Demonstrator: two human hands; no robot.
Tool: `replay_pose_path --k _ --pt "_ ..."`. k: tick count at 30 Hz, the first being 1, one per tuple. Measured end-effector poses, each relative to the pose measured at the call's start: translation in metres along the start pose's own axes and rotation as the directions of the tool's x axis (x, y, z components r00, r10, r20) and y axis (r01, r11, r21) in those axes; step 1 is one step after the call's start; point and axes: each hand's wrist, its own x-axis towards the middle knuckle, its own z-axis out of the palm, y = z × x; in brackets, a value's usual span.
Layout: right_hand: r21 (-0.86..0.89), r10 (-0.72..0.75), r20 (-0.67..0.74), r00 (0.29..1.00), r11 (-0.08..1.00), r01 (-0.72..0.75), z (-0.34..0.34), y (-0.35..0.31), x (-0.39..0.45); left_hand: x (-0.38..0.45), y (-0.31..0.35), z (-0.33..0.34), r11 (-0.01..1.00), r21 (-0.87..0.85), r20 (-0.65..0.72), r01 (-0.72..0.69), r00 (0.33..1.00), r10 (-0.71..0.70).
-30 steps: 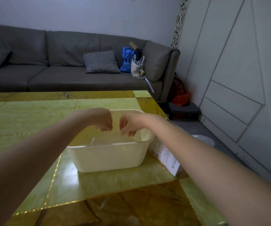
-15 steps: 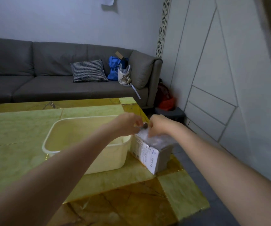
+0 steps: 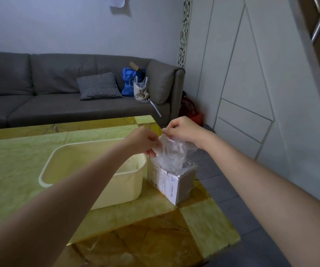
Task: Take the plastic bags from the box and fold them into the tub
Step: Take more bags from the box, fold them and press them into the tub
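Head view looks down at a shiny yellow-green table (image 3: 20, 166). Both hands are up over the box (image 3: 171, 183), and each one pinches the top edge of a clear bag (image 3: 171, 154). The left hand (image 3: 142, 140) has its fingers curled on the bag's left corner. The right hand (image 3: 182, 129) pinches the bag's top right next to it — the two hands nearly touch. The bag's bottom part is still down inside the open box. The box stands near the table's right edge, just beside the tub (image 3: 116, 182). I can't see any bag in the tub — an arm hides part of it. A grey sofa (image 3: 49, 87) sits behind the table.
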Motion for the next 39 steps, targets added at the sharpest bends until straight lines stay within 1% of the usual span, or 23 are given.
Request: replay_pose_path --k 1,3,4,6,8,11,14,16,17,18,19,20,22,23,24,26,28,29,31,33,35,37,39 --pt "-0.024 0.000 0.063 0.998 1.000 0.002 -0.002 -0.001 -0.002 0.000 -0.001 -0.002 1.000 -0.022 -0.006 0.018 1.000 -0.018" --pt "-0.164 0.050 0.199 0.979 0.986 -0.017 -0.003 -0.002 -0.008 -0.001 -0.001 -0.005 0.997 -0.054 -0.017 0.048 0.999 -0.049" --pt "-0.236 0.068 0.233 0.970 0.972 -0.012 -0.003 0.000 -0.010 -0.002 -0.001 -0.006 0.995 -0.075 -0.022 0.061 0.998 -0.063" --pt "-0.286 0.053 0.221 0.974 0.958 0.012 -0.002 0.006 -0.011 -0.003 -0.002 -0.008 0.989 -0.124 -0.041 0.081 0.995 -0.086" --pt "-0.245 0.042 0.116 0.992 0.970 -0.013 -0.003 0.009 -0.011 -0.004 -0.002 -0.012 0.976 -0.194 -0.082 0.096 0.990 -0.113" --pt "-0.005 0.080 -0.020 0.997 0.997 -0.080 -0.009 0.015 -0.008 -0.006 -0.003 -0.023 0.947 -0.299 -0.153 0.119 0.973 -0.170" --pt "0.245 0.110 -0.139 0.984 0.967 -0.074 -0.012 0.010 -0.007 -0.009 -0.002 -0.029 0.904 -0.403 -0.175 0.144 0.957 -0.231" --pt "0.450 0.151 -0.297 0.943 0.893 -0.002 -0.012 0.002 -0.006 -0.013 0.000 -0.030 0.869 -0.466 -0.143 0.169 0.955 -0.262" --pt "0.559 0.188 -0.350 0.917 0.828 0.044 -0.013 -0.002 -0.006 -0.015 0.001 -0.031 0.848 -0.498 -0.123 0.180 0.953 -0.275" --pt "0.644 0.220 -0.364 0.905 0.762 0.073 -0.014 -0.005 -0.005 -0.017 0.001 -0.031 0.824 -0.533 -0.108 0.190 0.951 -0.289" --pt "0.688 0.227 -0.331 0.916 0.722 0.070 -0.015 -0.008 -0.006 -0.019 0.001 -0.033 0.795 -0.574 -0.097 0.197 0.947 -0.305" --pt "0.690 0.200 -0.259 0.945 0.723 0.036 -0.015 -0.009 -0.007 -0.020 0.000 -0.034 0.760 -0.617 -0.088 0.203 0.942 -0.323" --pt "0.612 0.144 -0.044 0.989 0.786 -0.088 -0.011 -0.008 -0.013 -0.022 0.000 -0.037 0.697 -0.685 -0.079 0.211 0.930 -0.359" --pt "0.551 0.136 0.047 0.990 0.823 -0.140 -0.008 -0.006 -0.016 -0.023 -0.001 -0.038 0.682 -0.699 -0.080 0.215 0.924 -0.374" --pt "0.509 0.136 0.090 0.987 0.845 -0.163 -0.004 -0.004 -0.016 -0.024 -0.001 -0.040 0.680 -0.700 -0.084 0.220 0.920 -0.384" --pt "0.536 0.137 0.064 0.989 0.831 -0.150 0.001 -0.001 -0.016 -0.025 0.000 -0.040 0.693 -0.686 -0.093 0.222 0.917 -0.387" --pt "0.626 0.158 -0.015 0.987 0.771 -0.113 0.004 -0.004 -0.014 -0.027 0.000 -0.040 0.720 -0.665 -0.121 0.200 0.922 -0.368" --pt "0.649 0.172 -0.024 0.985 0.752 -0.115 0.003 -0.007 -0.014 -0.028 -0.001 -0.041 0.734 -0.654 -0.146 0.180 0.923 -0.357" --pt "0.610 0.172 -0.014 0.985 0.782 -0.128 0.003 -0.008 -0.014 -0.028 -0.003 -0.043 0.734 -0.663 -0.194 0.145 0.914 -0.356" --pt "0.596 0.180 -0.023 0.983 0.792 -0.131 0.003 -0.007 -0.014 -0.028 -0.006 -0.046 0.699 -0.704 -0.209 0.124 0.904 -0.372" --pt "0.694 0.225 0.038 0.974 0.695 -0.188 0.002 -0.007 -0.016 -0.028 -0.008 -0.047 0.679 -0.727 -0.230 0.100 0.896 -0.379" --pt "0.778 0.239 0.177 0.955 0.560 -0.285 0.002 -0.006 -0.017 -0.028 -0.009 -0.046 0.693 -0.717 -0.257 0.069 0.899 -0.355" --pt "0.783 0.238 0.260 0.936 0.516 -0.348 0.006 -0.011 -0.016 -0.029 -0.008 -0.044 0.725 -0.687 -0.236 0.049 0.929 -0.286"
